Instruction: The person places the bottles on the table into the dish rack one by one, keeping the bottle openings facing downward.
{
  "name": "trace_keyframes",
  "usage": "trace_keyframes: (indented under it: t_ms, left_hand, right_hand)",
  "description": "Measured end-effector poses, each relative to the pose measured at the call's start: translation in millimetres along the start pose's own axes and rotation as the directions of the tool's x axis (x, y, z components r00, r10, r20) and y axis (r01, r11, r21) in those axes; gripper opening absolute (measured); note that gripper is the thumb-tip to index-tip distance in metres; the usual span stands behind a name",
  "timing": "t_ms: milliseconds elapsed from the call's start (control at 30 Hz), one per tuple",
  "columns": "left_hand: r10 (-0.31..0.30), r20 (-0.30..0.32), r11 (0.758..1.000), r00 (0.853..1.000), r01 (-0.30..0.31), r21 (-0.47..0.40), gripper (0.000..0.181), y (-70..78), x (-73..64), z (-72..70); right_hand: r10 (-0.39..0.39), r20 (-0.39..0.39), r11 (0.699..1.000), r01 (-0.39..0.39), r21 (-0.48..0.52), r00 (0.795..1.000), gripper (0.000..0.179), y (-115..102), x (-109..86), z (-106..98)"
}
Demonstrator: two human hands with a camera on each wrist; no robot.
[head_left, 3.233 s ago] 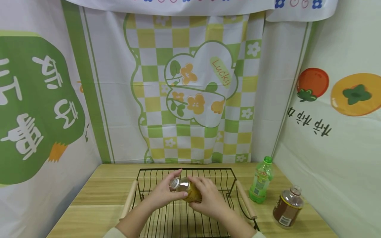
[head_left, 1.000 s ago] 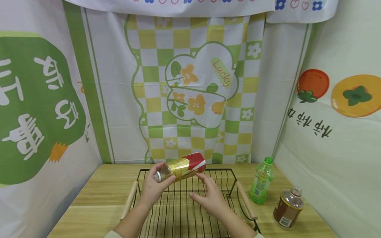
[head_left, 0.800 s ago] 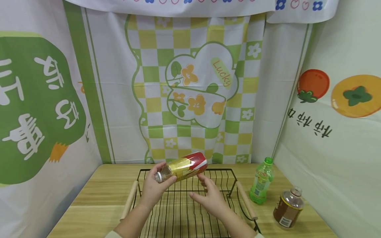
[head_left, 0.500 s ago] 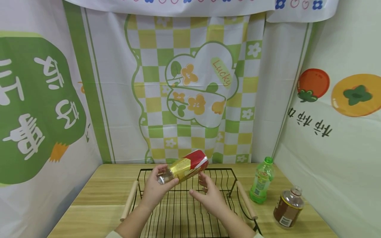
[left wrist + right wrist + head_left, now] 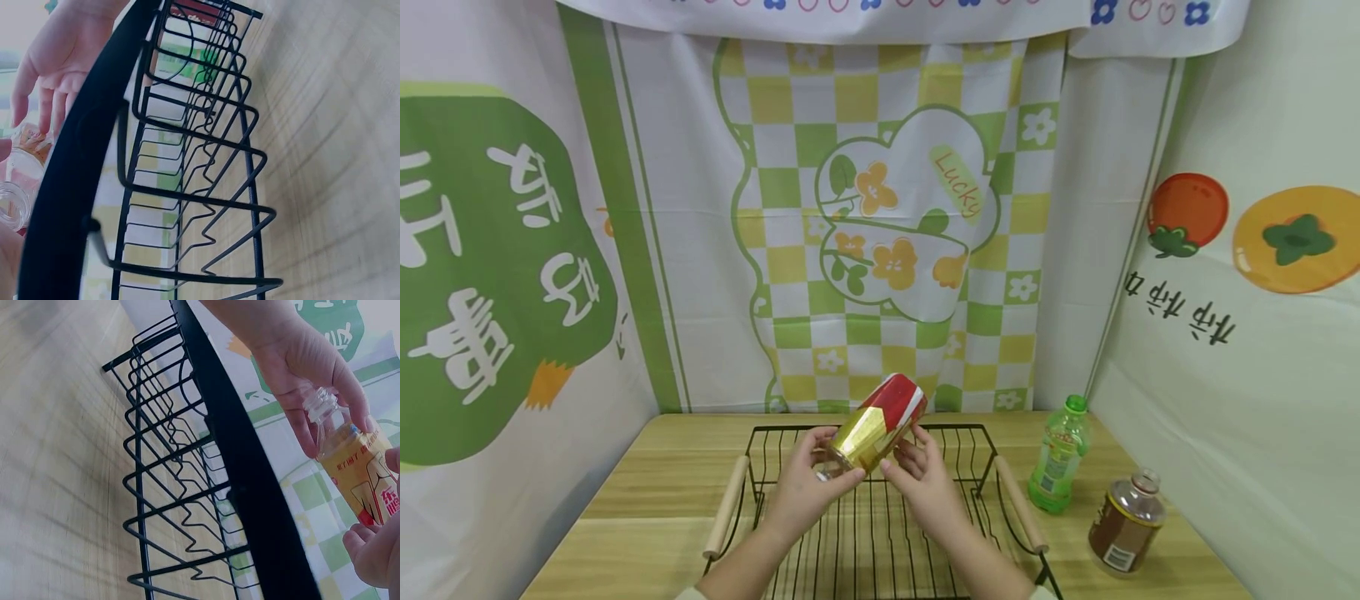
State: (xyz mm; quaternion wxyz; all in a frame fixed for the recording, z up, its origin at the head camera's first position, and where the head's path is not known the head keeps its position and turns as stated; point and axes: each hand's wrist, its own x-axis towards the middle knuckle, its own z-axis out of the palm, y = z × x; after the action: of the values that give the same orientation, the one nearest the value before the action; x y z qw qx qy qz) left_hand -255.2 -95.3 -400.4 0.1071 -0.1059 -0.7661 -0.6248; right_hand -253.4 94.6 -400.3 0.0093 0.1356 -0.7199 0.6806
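Tilted over the wire rack, a clear plastic bottle (image 5: 883, 421) with a gold and red label has its base up to the right and its capless neck down to the left. My left hand (image 5: 805, 487) grips it around the neck and shoulder, thumb in front. My right hand (image 5: 931, 487) holds the lower part, its fingers curled below and its thumb against the label. In the right wrist view, the bottle (image 5: 359, 465) shows its open threaded mouth beside the left hand (image 5: 306, 369). In the left wrist view only the bottle's mouth end (image 5: 15, 203) shows.
Below the hands stands a black wire rack (image 5: 868, 427) with wooden side handles (image 5: 1021, 504). To its right on the wooden table (image 5: 625, 483) stand a green bottle (image 5: 1060, 458) and a capless brown-labelled bottle (image 5: 1126, 525). Printed cloth (image 5: 887, 350) hangs behind.
The bottle's base has swung up and its neck has moved down and right with my left hand. My right hand has come up and now holds the lower part.
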Motion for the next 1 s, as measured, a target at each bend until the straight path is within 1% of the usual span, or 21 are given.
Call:
trace_keyframes:
  t_ms: [100, 267, 367, 533, 667, 833, 1000]
  left_hand:
    - [0.019, 0.024, 1.0, 1.0, -0.019, -0.002, 0.063, -1.7, -1.7, 3.5]
    - [0.026, 0.047, 1.0, 0.999, -0.027, 0.013, 0.065, -3.7, -5.0, 9.1]
    - [0.031, 0.04, 0.999, 0.999, -0.032, 0.031, 0.065, -3.9, -6.9, 11.3]
    - [0.02, 0.035, 0.998, 0.999, -0.022, 0.059, 0.066, -3.1, -9.7, 12.9]
    - [0.022, 0.024, 0.997, 0.999, -0.024, 0.079, 0.067, -2.5, -11.1, 14.3]
    - [0.035, 0.007, 0.994, 0.999, -0.035, 0.103, 0.068, -2.4, -13.0, 15.2]
    - [0.034, 0.023, 0.99, 0.999, -0.037, 0.133, 0.071, -0.3, -14.3, 10.9]
  right_hand:
    - [-0.013, -0.015, 0.999, 0.014, 0.04, 1.0, 0.084, -1, -0.7, 3]
    - [-0.012, -0.04, 0.998, 0.014, 0.06, 0.999, 0.088, -3, -1.9, 8]
    - [-0.002, -0.051, 0.997, 0.006, 0.076, 0.999, 0.09, -4, -1.8, 12]
    - [0.002, -0.073, 0.996, 0.005, 0.086, 0.997, 0.096, -4, -0.3, 18]
    - [0.028, -0.084, 0.993, -0.019, 0.114, 0.996, 0.098, -4, 1.1, 22]
    - [0.046, -0.081, 0.986, -0.032, 0.164, 0.996, 0.097, -3, 3.2, 25]
    - [0.048, -0.069, 0.985, -0.036, 0.17, 0.996, 0.096, -4, 4.4, 26]
